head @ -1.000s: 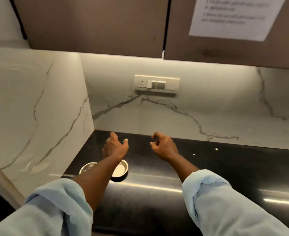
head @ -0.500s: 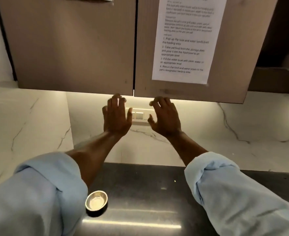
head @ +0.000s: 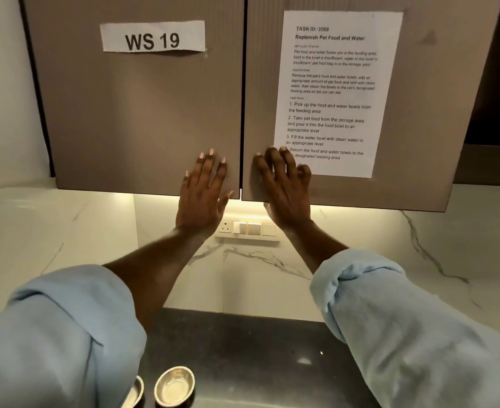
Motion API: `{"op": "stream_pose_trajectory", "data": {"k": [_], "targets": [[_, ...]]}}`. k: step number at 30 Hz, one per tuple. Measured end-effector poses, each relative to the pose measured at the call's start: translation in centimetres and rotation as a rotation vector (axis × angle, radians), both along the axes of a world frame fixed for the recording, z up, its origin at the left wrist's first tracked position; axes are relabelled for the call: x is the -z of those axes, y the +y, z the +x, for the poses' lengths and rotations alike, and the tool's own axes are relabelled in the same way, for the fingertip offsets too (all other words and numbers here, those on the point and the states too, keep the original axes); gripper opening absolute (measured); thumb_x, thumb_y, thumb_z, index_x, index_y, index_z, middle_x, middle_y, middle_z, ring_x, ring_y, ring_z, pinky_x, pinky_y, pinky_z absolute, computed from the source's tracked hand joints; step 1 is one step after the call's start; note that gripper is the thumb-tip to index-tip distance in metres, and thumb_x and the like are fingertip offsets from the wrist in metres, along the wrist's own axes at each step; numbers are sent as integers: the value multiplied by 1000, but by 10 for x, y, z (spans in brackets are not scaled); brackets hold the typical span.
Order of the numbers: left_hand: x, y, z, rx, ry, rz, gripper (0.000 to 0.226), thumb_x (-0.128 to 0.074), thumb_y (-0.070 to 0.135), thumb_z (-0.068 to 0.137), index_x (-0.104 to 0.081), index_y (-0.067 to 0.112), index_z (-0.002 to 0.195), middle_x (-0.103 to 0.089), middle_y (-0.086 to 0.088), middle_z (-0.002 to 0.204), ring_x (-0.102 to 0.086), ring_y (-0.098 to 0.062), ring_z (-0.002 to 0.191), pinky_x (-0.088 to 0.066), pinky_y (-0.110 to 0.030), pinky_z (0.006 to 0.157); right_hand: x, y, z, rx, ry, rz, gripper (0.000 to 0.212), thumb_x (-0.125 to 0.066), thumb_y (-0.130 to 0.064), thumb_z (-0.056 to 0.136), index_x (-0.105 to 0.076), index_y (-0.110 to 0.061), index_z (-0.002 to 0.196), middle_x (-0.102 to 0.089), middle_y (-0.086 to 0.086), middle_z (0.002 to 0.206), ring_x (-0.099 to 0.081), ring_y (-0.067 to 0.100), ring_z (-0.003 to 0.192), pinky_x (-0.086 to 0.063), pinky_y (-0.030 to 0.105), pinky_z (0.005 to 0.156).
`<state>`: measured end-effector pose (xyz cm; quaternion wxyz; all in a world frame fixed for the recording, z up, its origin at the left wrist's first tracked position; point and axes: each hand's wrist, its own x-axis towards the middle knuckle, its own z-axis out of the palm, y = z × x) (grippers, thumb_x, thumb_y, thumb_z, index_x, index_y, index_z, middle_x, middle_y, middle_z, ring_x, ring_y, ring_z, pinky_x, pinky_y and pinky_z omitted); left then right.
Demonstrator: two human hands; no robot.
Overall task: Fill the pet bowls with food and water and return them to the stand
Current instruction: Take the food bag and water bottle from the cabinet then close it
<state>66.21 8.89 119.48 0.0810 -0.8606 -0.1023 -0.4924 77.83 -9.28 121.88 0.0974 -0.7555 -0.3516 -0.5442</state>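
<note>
Marble-veined white wall (head: 66, 231) wraps the corner above a dark, glossy countertop (head: 257, 348), and two flat brown cabinet doors (head: 125, 113) with a fine matte grain hang overhead, closed, a thin seam between them. On the right door is a printed instruction sheet (head: 337, 92); on the left, a paper strip (head: 153, 36) reading "WS 19". My rolled pale-blue sleeves (head: 51, 334) fill the lower corners. My left hand (head: 203, 195) is spread flat, fingers extended, against the lower edge of the left door, holding nothing. My right hand (head: 285, 189) is also open, fingers splayed and slightly curled, at the bottom of the right door, with its fingertips overlapping the sheet's lower left corner; whether the palm presses the wood I cannot tell. Below them a white switch plate (head: 247, 229) sits on the wall. Down on the counter, a round shiny steel bowl (head: 174, 390) stands upright and looks empty, with the rim of a second bowl (head: 135, 393) just beside it, mostly hidden by my left sleeve.
</note>
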Motion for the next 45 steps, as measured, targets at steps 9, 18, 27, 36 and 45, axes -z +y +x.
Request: {"op": "stream_pose_trajectory", "data": {"k": [9, 18, 27, 36, 45], "targets": [[-8, -10, -8, -48, 93, -41, 74, -37, 50, 109, -8, 18, 169, 3, -7, 177, 4, -29, 164, -17, -49, 132, 7, -6, -12, -25, -136, 64, 82, -78, -5, 81, -51, -21, 156, -43, 17, 164, -37, 41, 152, -35, 50, 103], [-2, -32, -47, 37, 154, -119, 81, -44, 56, 104, -12, 19, 169, 0, -9, 178, -3, -31, 164, -13, -48, 132, 17, -48, -72, 17, -80, 147, 109, -91, -24, 64, -32, -27, 156, -32, 8, 168, -29, 34, 155, -31, 54, 109], [12, -83, -97, 189, 219, -101, 85, -52, 56, 101, -17, 17, 168, -3, -15, 177, -4, -35, 164, -15, -50, 131, 30, -120, -151, 37, 48, 402, 104, -88, -35, 68, -31, -23, 155, -40, 8, 164, -39, 34, 148, -29, 55, 112], [-8, -153, -121, 320, 211, -90, 84, -50, 59, 101, -18, 18, 168, -5, -16, 176, -4, -35, 164, -13, -51, 132, 54, -191, -200, 143, 249, 864, 49, -70, -54, 87, -57, -26, 124, -71, -1, 110, -65, 19, 98, -44, 39, 93], [-18, -196, -130, 389, 199, -103, 86, -54, 57, 101, -18, 17, 168, -5, -14, 177, -6, -35, 164, -17, -49, 132, 37, -248, -225, -1119, 549, 2068, 22, -57, -27, 106, -66, -7, 110, -63, 18, 109, -64, 37, 100, -59, 47, 94]]}}
